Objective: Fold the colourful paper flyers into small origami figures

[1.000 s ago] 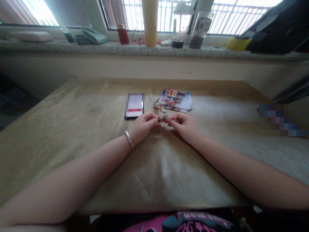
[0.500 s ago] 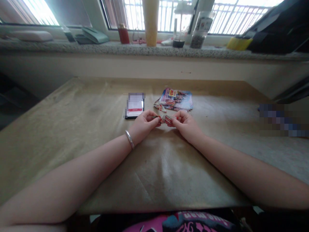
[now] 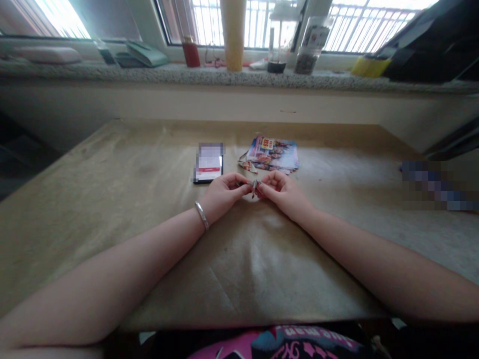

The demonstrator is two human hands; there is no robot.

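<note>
My left hand (image 3: 223, 192) and my right hand (image 3: 281, 191) meet over the middle of the table, fingers pinched together. Between the fingertips sits a small folded piece of printed paper (image 3: 255, 188), red and white, mostly hidden by the fingers. A silver bangle (image 3: 201, 215) circles my left wrist. Just beyond the hands lies a stack of colourful printed sheets (image 3: 275, 153), with a small folded paper piece (image 3: 247, 164) at its left edge. A phone (image 3: 208, 164) with a lit screen lies left of the stack, close to my left hand.
The table is covered with brown paper (image 3: 239, 259). A stone windowsill (image 3: 224, 76) at the back holds a yellow cylinder (image 3: 232, 35), a red container (image 3: 191, 52), jars and a green case. A blurred item lies at the right edge of the table.
The hands have drawn closer together, and the folded paper between them now shows less and looks narrower. The arms stay in place.
</note>
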